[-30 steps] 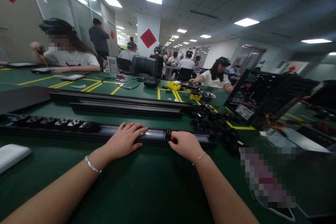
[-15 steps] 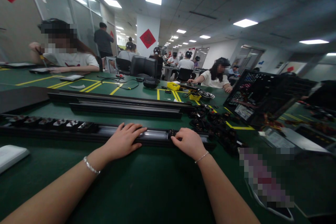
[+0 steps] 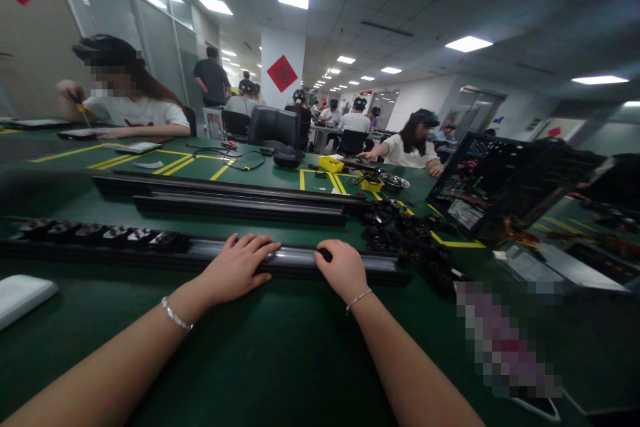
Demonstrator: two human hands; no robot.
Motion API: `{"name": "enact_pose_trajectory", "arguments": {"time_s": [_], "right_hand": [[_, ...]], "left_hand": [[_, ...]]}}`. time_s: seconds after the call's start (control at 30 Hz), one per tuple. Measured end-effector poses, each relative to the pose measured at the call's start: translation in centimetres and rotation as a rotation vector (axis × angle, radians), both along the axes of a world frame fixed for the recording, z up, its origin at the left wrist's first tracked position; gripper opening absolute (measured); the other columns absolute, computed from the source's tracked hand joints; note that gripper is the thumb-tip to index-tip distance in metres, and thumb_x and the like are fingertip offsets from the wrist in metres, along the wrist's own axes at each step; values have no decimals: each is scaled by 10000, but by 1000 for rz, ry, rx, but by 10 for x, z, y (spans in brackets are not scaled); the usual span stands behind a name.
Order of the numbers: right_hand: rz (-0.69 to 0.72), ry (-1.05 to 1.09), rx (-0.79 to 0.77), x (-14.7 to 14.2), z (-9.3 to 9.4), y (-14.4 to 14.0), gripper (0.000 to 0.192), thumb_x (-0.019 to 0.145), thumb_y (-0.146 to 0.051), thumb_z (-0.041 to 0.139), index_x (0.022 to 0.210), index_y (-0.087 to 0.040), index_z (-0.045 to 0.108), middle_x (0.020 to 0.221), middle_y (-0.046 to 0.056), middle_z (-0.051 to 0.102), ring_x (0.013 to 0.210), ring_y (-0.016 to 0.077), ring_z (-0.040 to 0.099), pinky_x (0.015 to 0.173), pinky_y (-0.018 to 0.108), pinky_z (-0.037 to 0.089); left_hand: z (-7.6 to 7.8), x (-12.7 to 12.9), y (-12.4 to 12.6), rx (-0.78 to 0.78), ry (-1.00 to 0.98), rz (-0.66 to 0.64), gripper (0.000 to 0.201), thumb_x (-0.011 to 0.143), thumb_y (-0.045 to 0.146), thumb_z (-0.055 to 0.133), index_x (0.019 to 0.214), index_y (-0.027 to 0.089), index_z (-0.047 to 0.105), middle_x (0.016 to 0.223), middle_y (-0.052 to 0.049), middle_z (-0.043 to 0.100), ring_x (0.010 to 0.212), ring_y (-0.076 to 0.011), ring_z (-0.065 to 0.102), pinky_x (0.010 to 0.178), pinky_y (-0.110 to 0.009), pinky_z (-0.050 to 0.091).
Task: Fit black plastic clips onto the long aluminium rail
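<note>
A long black rail with a pale, shiny inner channel lies across the green table in front of me. My left hand rests flat on its middle, fingers spread over the channel. To the right, my right hand curls its thumb and fingers round a small black part at the rail. Most of that part is hidden by the hand. Several black modules with metallic tops sit in a row on the rail's left stretch.
Two more black rails lie behind. A heap of black parts is at the right, near an open computer case. A white box-shaped object lies at left. Co-workers sit across the table.
My right hand has shifted slightly left and covers more of the small black part. My left hand stays put. The dark panel at the far left is gone from view.
</note>
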State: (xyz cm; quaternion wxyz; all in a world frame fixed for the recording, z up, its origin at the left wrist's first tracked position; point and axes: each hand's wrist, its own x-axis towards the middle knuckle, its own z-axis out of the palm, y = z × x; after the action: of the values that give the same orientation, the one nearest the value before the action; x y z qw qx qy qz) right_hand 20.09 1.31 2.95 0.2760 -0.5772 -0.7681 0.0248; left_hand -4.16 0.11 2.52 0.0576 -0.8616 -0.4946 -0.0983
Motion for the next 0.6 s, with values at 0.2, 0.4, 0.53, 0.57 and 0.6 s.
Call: {"name": "enact_pose_trajectory", "arguments": {"time_s": [0.2,0.4,0.53,0.57,0.6], "right_hand": [[-16,-19,-4,0,2,-1,127,777,-266,537,838,-242,646,910,-3,663,875,156,564,823,266,371],[-27,-52,-34,-1,5,-2,141,791,-261,509,833,-238,642,902,2,657,873,149,556,818,254,360],[-30,-74,-34,-1,6,-2,140,797,-257,498,826,-238,633,891,-1,651,858,147,550,802,253,355],[-33,-77,-32,-1,6,-2,137,796,-252,496,821,-237,630,882,-2,649,851,148,549,796,253,355],[-36,-80,-32,-1,7,-2,135,796,-249,494,817,-236,627,871,-2,647,843,149,548,789,254,355]], "left_hand": [[1,-1,0,-1,-9,-4,565,801,434,491,1338,338,343,1351,-33,449,1211,-274,389,1002,-515,247],[0,-1,0,-9,-11,-6,566,803,432,486,1341,333,342,1356,-41,442,1217,-278,383,1006,-526,234],[0,-1,1,-16,-16,-6,572,802,433,487,1345,339,333,1358,-40,440,1224,-278,377,1012,-530,223],[0,-1,1,-15,-17,-6,573,803,432,487,1346,340,332,1358,-40,440,1225,-277,377,1014,-528,221],[0,-2,0,-13,-17,-8,572,803,431,486,1346,341,332,1358,-40,440,1226,-276,378,1015,-522,221]]}}
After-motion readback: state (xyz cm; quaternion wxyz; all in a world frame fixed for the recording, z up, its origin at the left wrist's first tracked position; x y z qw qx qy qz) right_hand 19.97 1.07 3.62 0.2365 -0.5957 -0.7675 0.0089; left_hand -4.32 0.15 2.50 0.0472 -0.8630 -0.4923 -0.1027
